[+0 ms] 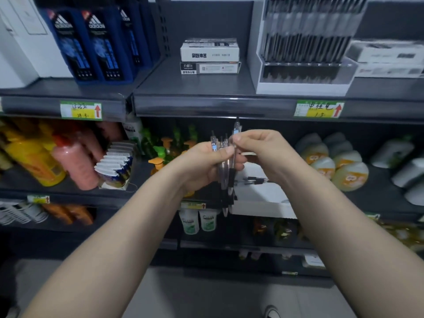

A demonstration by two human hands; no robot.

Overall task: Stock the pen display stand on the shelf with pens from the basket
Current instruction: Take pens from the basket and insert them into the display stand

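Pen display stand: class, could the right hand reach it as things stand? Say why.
Probably yes. The pen display stand sits near the front edge of the shelf, up and right of the right hand, with open air between; the hand pinches only one pen.

Dark shelves point(195, 88) (dimly lit), grey floor point(206, 294).

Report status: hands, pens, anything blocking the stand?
Left hand grips a bundle of pens, tips down. Right hand pinches one pen by its top. Stand on the upper shelf, front unobstructed.
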